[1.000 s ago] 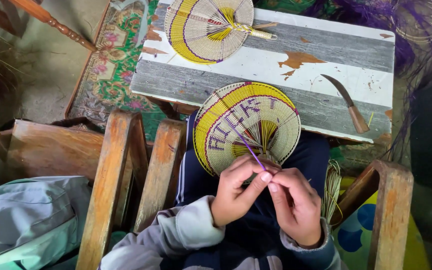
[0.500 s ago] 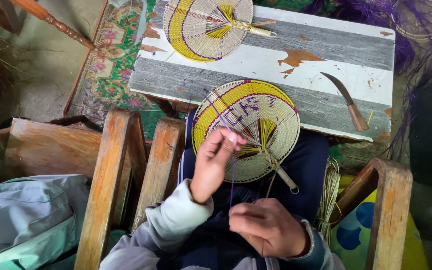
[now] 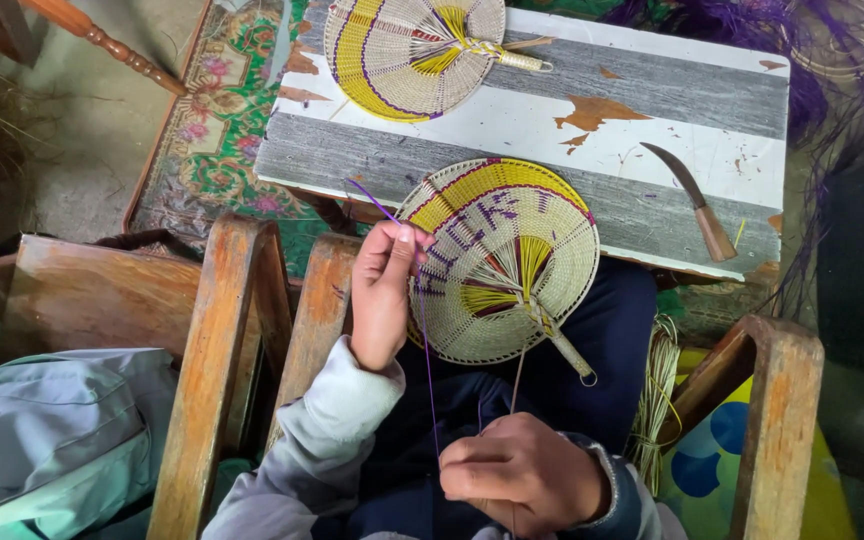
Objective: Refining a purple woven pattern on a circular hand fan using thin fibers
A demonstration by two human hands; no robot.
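A round woven fan [image 3: 512, 262], cream with yellow and purple bands, rests on my lap against the table edge, its handle pointing lower right. My left hand [image 3: 384, 290] grips the fan's left rim, thumb on top. A thin purple strand [image 3: 422, 340] runs from above that hand down to my right hand [image 3: 517, 475], which is closed around the strand's lower part near my stomach.
A second woven fan [image 3: 407, 50] lies on the grey and white painted table [image 3: 652, 110]. A curved knife [image 3: 697, 200] lies at the table's right. Wooden chair arms [image 3: 217, 370] flank me. A bundle of straw strands [image 3: 657, 390] hangs at my right. A grey bag [image 3: 47, 440] sits at left.
My hands have come apart: the right hand has dropped toward my body pulling the purple strand down, while the left hand has shifted to the fan's left rim. The fan has tilted, handle now lower right.
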